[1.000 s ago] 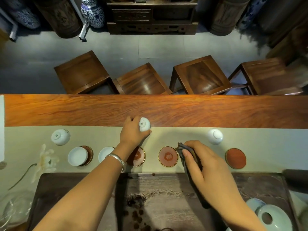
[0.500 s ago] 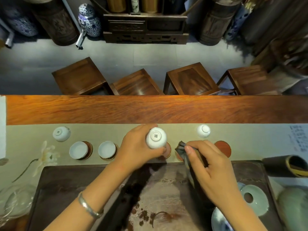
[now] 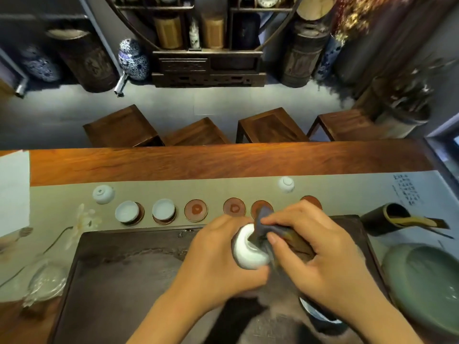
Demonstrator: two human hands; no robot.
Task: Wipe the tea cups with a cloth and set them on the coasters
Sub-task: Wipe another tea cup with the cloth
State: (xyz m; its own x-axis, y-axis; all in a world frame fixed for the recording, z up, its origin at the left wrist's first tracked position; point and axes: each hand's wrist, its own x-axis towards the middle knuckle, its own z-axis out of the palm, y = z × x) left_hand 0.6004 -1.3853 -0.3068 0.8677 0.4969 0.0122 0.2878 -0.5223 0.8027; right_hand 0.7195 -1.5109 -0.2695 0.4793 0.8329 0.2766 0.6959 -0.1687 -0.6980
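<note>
Hands: the left hand (image 3: 218, 264) is wrapped around a white tea cup (image 3: 249, 250); the right hand (image 3: 320, 254) pinches a dark cloth (image 3: 267, 230) and pushes it into that cup's mouth.
Held cup: small, plain white, glossy, tipped on its side, raised over the dark tea tray (image 3: 119, 281), near the tray's far edge.
Coasters: six round reddish-brown ones in a row on the pale runner (image 3: 62, 202), just beyond the tray.
Filled coasters: two, at the row's left end, each carrying an upright white cup (image 3: 127, 211) (image 3: 163, 209).
Bare coasters: four (image 3: 195, 210) (image 3: 234, 207) (image 3: 260, 208) (image 3: 311, 201); the last two are partly hidden by cloth and right hand.
Waiting cups: two, upside down, beyond the row; one (image 3: 103, 193) past its left end, one (image 3: 286, 184) toward the right.
Cups in all: five.
Tabletop: the orange-brown wood (image 3: 223, 162) lies farthest from the tray.
</note>
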